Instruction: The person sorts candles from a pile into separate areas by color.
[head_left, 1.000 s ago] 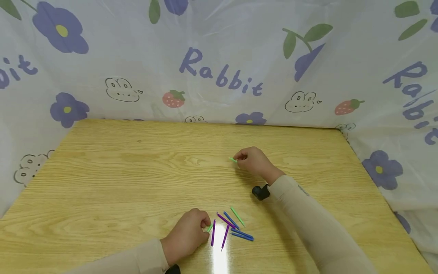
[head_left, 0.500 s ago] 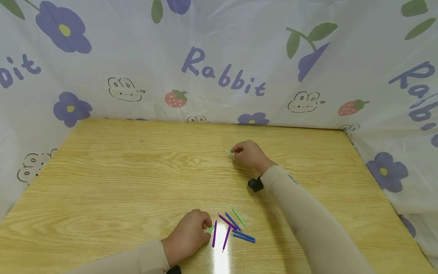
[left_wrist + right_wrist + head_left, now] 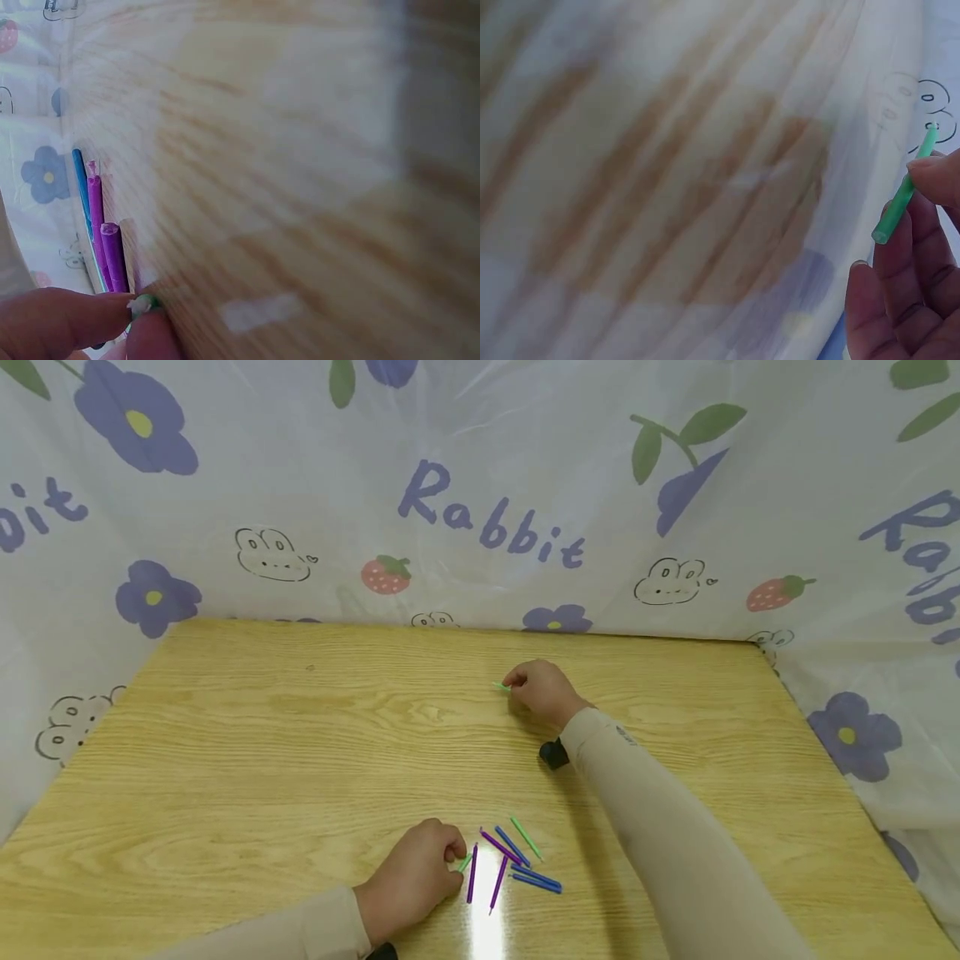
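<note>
My right hand [image 3: 546, 692] pinches a slim green candle [image 3: 898, 204] between thumb and fingers, over the far middle of the table. Its pale thin tip points up past the thumb in the right wrist view. My left hand [image 3: 414, 878] is low at the near side, pinching another green candle [image 3: 465, 863]; only its end [image 3: 142, 304] shows between thumb and finger in the left wrist view. Just right of that hand lie loose candles: an upright-lying purple candle [image 3: 472, 875], two more purple ones, several blue candles [image 3: 537, 883] and a green candle [image 3: 527, 838].
The wooden table [image 3: 300, 760] reaches back to a white curtain [image 3: 330, 468] printed with flowers, rabbits and strawberries, which also hangs at both sides. A black wrist camera [image 3: 553, 754] hangs beneath the right wrist. Glare falls on the near table.
My right hand has moved farther back and slightly left over the table, carrying its green candle. The left hand stays in place, and the loose candles lie as before.
</note>
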The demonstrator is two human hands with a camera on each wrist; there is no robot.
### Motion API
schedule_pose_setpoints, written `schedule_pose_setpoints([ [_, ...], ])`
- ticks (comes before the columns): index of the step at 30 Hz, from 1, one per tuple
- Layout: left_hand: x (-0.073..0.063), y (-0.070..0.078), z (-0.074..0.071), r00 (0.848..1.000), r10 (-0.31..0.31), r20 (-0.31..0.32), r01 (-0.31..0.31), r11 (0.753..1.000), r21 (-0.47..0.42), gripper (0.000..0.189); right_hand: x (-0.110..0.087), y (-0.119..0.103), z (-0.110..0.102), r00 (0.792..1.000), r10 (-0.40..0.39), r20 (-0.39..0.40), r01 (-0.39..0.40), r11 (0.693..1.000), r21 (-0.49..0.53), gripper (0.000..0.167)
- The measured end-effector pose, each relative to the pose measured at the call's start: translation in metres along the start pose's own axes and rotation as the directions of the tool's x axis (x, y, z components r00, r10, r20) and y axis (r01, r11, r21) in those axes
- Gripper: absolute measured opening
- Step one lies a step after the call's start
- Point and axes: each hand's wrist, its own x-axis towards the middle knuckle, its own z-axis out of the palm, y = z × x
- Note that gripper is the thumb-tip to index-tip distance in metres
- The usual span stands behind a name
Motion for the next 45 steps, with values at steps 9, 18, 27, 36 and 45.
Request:
schedule_pose_setpoints([
  [9,-0.0018,0.0028,0.0008,1.0,0.001,0.029,-0.001,1.0,-0.026,0.017,0.0017,-0.0009,0.0002,1.0,0.019,0.008,-0.019,0.998,-0.062,0.024],
  [18,-0.0024,0.0041,0.0018,0.999,-0.002,0.042,0.004,0.999,-0.038,0.016,0.0018,-0.0001,0.0025,0.998,0.062,0.014,-0.061,0.996,-0.069,0.023],
  [27,-0.0019,0.004,0.0029,0.999,-0.009,0.048,0.01,0.999,-0.03,0.016,0.0036,0.0015,0.0038,0.997,0.073,0.013,-0.071,0.992,-0.102,0.022],
  [36,-0.0021,0.0037,0.0016,1.0,0.0,0.031,0.001,1.0,-0.024,0.015,0.0028,-0.0022,0.0032,0.998,0.066,0.015,-0.064,0.992,-0.11,0.023],
  [45,-0.0015,0.0027,-0.0016,0.999,-0.023,0.039,0.024,1.0,-0.017,0.014,-0.0005,-0.0065,-0.0025,0.999,0.036,0.007,-0.035,0.998,-0.057,0.029],
])
